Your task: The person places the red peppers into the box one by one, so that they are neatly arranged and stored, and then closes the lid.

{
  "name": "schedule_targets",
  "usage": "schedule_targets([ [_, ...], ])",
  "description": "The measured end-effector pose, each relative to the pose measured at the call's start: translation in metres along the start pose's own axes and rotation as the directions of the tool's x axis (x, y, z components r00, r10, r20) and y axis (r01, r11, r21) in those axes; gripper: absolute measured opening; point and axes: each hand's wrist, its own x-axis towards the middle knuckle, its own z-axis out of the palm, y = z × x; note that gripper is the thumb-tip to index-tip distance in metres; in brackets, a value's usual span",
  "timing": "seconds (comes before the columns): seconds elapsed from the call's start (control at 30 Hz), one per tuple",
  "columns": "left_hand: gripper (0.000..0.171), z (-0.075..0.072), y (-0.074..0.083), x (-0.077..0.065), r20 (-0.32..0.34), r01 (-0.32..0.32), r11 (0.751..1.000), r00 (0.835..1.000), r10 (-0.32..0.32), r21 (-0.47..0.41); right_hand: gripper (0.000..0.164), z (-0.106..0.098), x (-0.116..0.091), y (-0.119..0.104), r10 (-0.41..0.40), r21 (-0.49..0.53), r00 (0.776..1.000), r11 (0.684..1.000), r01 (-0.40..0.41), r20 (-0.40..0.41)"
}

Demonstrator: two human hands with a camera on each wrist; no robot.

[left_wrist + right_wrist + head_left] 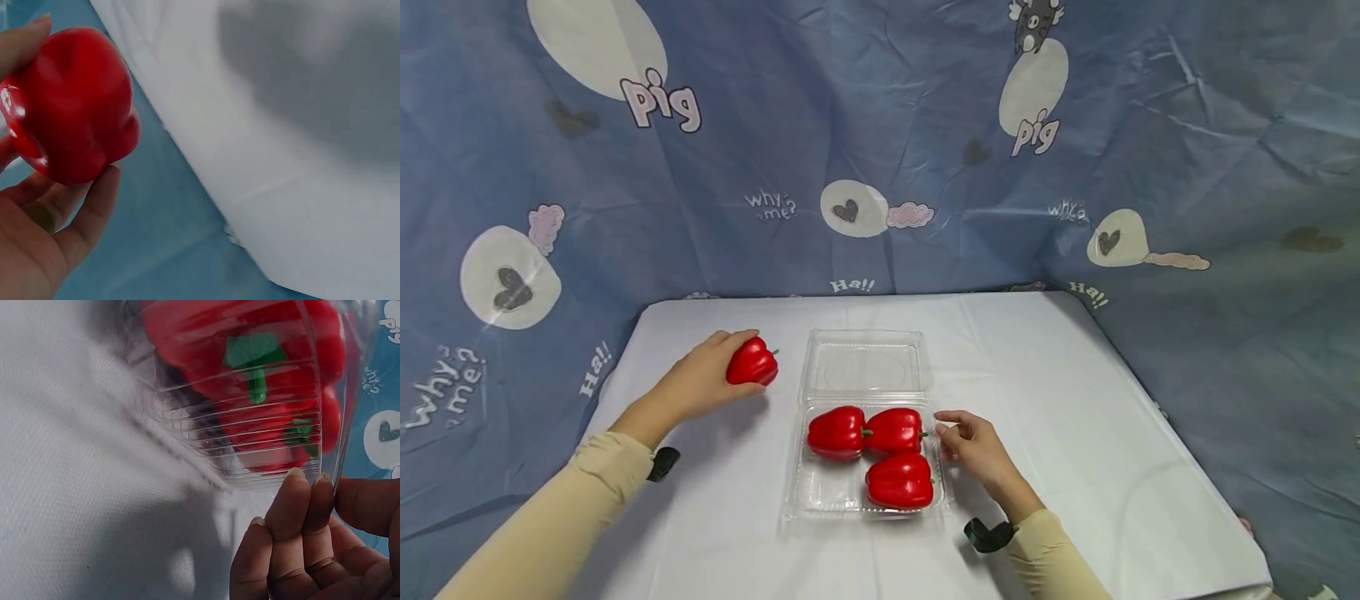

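My left hand [700, 383] grips a glossy red bell pepper [749, 363] by its end, left of the clear plastic clamshell container [829, 492]. In the left wrist view, thumb and fingers wrap that bell pepper [81, 106] from opposite sides; its shadow falls on the white cloth. Three more red bell peppers lie in the container: one at back left [837, 433], one at back right [895, 431], one at front right [900, 482]. At the right side, my right hand [976, 450] pinches the container's rim between thumb and fingers, just beside the ribbed wall [275, 453].
The container's lid [867, 367] lies folded open toward the back. A white cloth [1037, 367] covers the table. Behind and at the sides hangs a blue printed curtain [760, 125]. Each wrist wears a black device.
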Motion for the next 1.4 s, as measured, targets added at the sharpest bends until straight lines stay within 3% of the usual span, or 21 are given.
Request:
schedule_targets([
  [0.33,0.083,0.007,0.053,-0.011,0.015,-0.148,0.988,0.989,0.147,0.038,0.033,-0.001,0.002,0.001,0.009,0.025,1.0,1.0,-0.009,0.007],
  [0.5,0.083,0.012,0.072,-0.019,0.026,-0.207,0.977,0.978,0.206,0.046,0.029,0.0,0.002,0.002,0.01,0.012,1.0,1.0,-0.01,-0.003],
  [0.73,0.086,0.024,0.094,-0.032,0.091,-0.261,0.965,0.962,0.257,0.034,0.028,0.0,0.003,0.004,0.009,-0.001,1.0,1.0,-0.009,-0.012],
  [1.0,0.083,0.039,0.112,-0.047,0.157,-0.303,0.953,0.941,0.299,0.004,0.029,0.001,0.0,-0.001,0.015,-0.015,1.0,1.0,-0.015,-0.021],
  [1.4,0.087,0.057,0.119,-0.057,0.245,-0.35,0.937,0.907,0.343,-0.016,0.03,0.0,0.003,0.004,0.013,0.009,1.0,1.0,-0.013,-0.007],
])
